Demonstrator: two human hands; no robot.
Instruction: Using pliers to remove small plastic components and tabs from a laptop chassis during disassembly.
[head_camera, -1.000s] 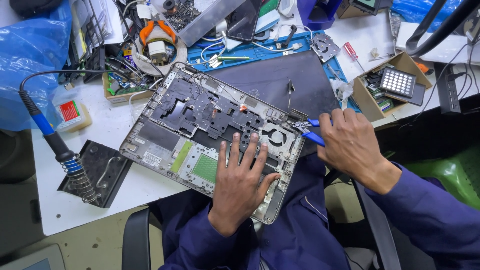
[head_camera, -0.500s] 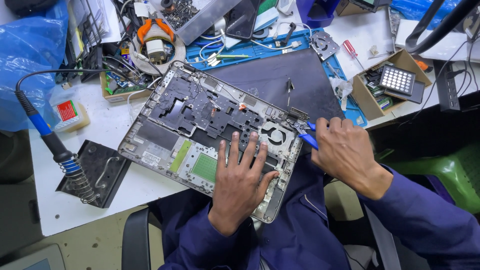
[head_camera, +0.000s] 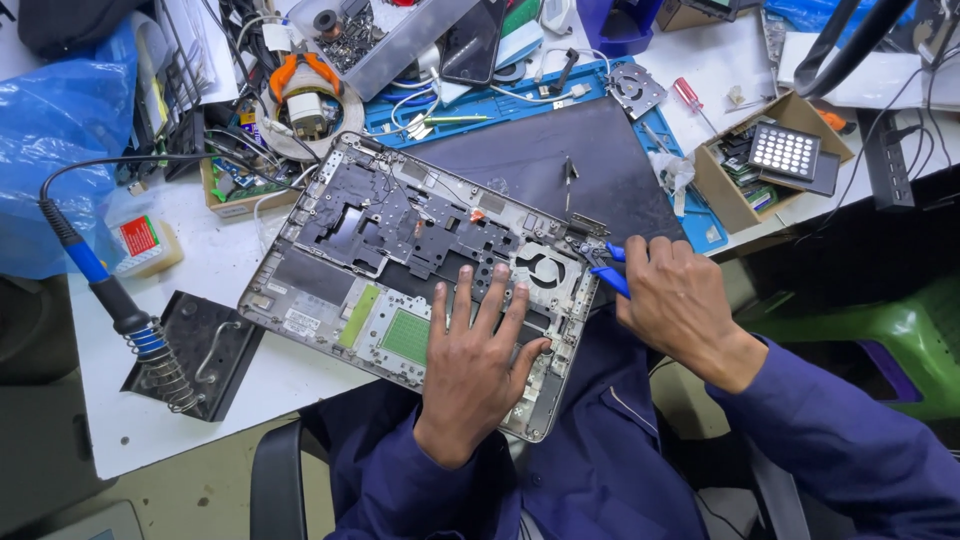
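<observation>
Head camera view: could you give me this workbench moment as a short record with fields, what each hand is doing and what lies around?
Left hand: flat, fingers spread, pressing on the opened laptop chassis.
Right hand: closed on blue-handled pliers at the chassis's right edge.
Chassis: tilted, partly overhanging the white table.
Left of chassis: soldering iron in its spring stand.
Behind: dark laptop lid, red-handled screwdriver, cardboard box of parts.

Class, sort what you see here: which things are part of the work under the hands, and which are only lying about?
In use:
left hand, flat on the opened laptop base
right hand, holding blue-handled pliers

Lying about:
soldering iron in its stand
red screwdriver
loose fan
cardboard box of parts
</observation>
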